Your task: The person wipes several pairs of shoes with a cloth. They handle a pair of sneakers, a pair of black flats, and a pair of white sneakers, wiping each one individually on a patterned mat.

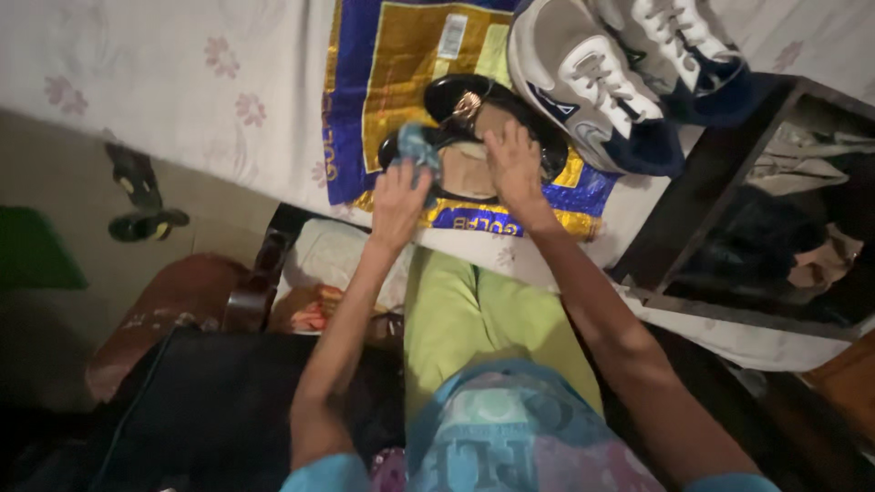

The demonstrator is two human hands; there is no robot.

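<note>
On the far side of the scene, a floral sheet [164, 91] covers a bed, with a blue-and-gold bag [392, 64] spread flat on it and a pair of grey, white and navy sneakers [620, 73] resting at the bag's right edge. At the bag's near edge lie two black sandals [474, 137] with tan insoles, side by side. The right hand [513, 164] presses flat and open on the right sandal, while the left hand [398, 205] is closed around a blue cloth [417, 150] at the left sandal's edge.
</note>
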